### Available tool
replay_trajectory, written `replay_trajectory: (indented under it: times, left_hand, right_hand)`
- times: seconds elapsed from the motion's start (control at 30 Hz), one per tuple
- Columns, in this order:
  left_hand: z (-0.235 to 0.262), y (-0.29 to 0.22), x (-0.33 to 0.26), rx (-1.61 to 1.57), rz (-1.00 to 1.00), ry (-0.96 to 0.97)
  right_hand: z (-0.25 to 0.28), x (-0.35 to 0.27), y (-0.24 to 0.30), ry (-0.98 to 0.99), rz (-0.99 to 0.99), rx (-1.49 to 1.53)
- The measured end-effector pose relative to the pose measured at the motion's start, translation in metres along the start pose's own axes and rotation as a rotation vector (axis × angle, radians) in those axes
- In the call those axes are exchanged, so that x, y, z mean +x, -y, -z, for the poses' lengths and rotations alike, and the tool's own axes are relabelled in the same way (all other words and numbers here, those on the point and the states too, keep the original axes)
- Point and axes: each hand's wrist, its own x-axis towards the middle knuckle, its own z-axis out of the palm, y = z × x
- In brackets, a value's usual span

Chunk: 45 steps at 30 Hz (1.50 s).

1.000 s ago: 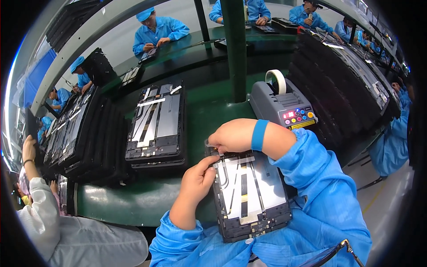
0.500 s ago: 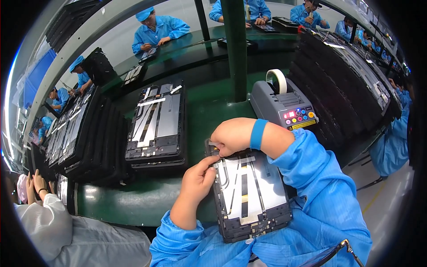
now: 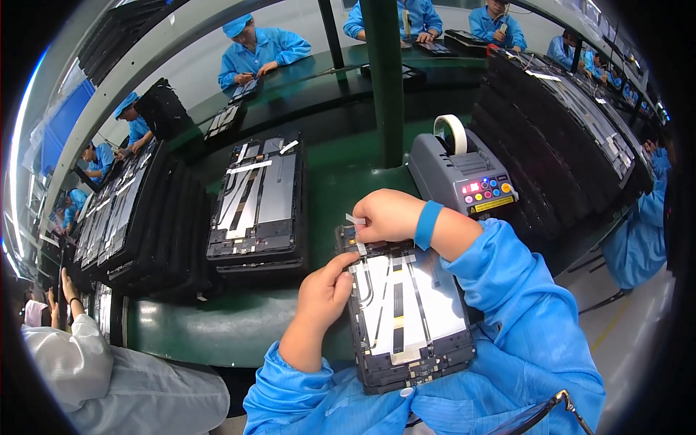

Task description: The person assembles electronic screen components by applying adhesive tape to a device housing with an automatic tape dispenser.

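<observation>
In front of me lies an opened tablet (image 3: 391,312), with a silver inner plate, dark ribbon cables and a black frame. My right hand (image 3: 388,217) is above its upper end, pinching a strip of white tape (image 3: 355,220). A short tape piece hangs below those fingers, over the upper left corner. My left hand (image 3: 325,290) rests at the tablet's left edge. Its index finger reaches to the frame near that tape, and its thumb stands apart; the other fingers are partly hidden.
A grey tape dispenser (image 3: 464,167) with a white roll stands beyond my right arm. More opened tablets lie on black trays (image 3: 257,264) to the left. Tall tray stacks (image 3: 536,130) flank the green bench (image 3: 217,326). A green post (image 3: 384,87) rises ahead. Co-workers sit around.
My right hand has risen slightly off the tablet's upper end, and the white tape strip shows more clearly in its fingers. My left hand stays at the edge.
</observation>
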Motion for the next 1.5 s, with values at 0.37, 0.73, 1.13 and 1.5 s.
replay_trajectory:
  times: [0.37, 0.73, 1.13, 1.5]
  left_hand:
    - [0.0, -0.003, 0.0, 0.009, 0.017, 0.009]
    - [-0.002, -0.001, 0.0, 0.031, -0.016, -0.013]
    - [-0.003, 0.001, 0.0, 0.022, -0.033, -0.026]
    - [0.005, -0.033, -0.006, 0.417, -0.294, -0.143]
  right_hand:
    - [0.009, 0.002, 0.021, 0.094, -0.232, -0.031]
    - [-0.001, 0.009, 0.012, 0.006, -0.202, -0.13]
    - [-0.011, -0.006, 0.013, -0.257, -0.165, -0.128]
    - [-0.027, -0.113, 0.046, -0.34, 0.16, -0.128]
